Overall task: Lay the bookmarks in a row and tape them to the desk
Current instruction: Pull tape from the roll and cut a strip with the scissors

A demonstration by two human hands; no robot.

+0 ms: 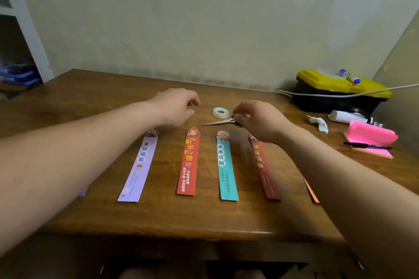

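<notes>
Several bookmarks lie side by side on the wooden desk (158,215): purple (138,165), orange-red (190,161), teal (226,165) and dark red (265,172). An orange one (312,191) shows only as an edge beside my right forearm. A clear tape roll (220,112) lies flat behind the row. The scissors (218,122) lie next to the roll, blades pointing left. My right hand (263,120) has its fingertips pinched at the scissors' handle. My left hand (176,106) hovers above the purple and orange-red tops, fingers curled, with nothing visible in it.
A yellow-lidded black toolbox (340,95) with a marker (349,77) and a white cable (317,94) stands at the back right. In front of the toolbox are a white roll (345,116), a crumpled tissue (318,123), pink sticky notes (371,137) and a black pen (367,145).
</notes>
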